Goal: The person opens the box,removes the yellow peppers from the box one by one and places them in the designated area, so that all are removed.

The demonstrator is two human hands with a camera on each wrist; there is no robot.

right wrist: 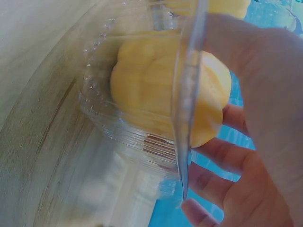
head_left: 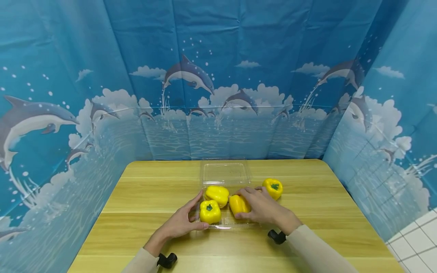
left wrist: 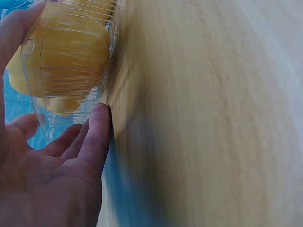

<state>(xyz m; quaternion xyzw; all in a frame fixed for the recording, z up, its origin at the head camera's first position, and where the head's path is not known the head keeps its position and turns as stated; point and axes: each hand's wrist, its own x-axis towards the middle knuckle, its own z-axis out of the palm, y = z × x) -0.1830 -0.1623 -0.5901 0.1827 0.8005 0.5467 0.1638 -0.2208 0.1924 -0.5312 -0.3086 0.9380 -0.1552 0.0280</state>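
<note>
A clear plastic clamshell container (head_left: 227,226) lies on the table with its lid (head_left: 225,173) folded back. In its left half are two yellow bell peppers, one at the front (head_left: 209,212) with a green stem and one behind it (head_left: 217,195). My right hand (head_left: 263,206) grips a third yellow bell pepper (head_left: 239,205) inside the right half, thumb at the front, fingers behind; the right wrist view shows this pepper (right wrist: 147,85) through the clear wall. Against the container's left side my left hand (head_left: 181,222) rests, fingers extended along the wall, thumb by the front corner.
Another yellow bell pepper (head_left: 273,188) sits on the wooden table (head_left: 153,197) just right of the container, beyond my right hand. A blue dolphin-print curtain (head_left: 239,76) hangs round the table's back and sides. White tiles (head_left: 416,239) show at the lower right.
</note>
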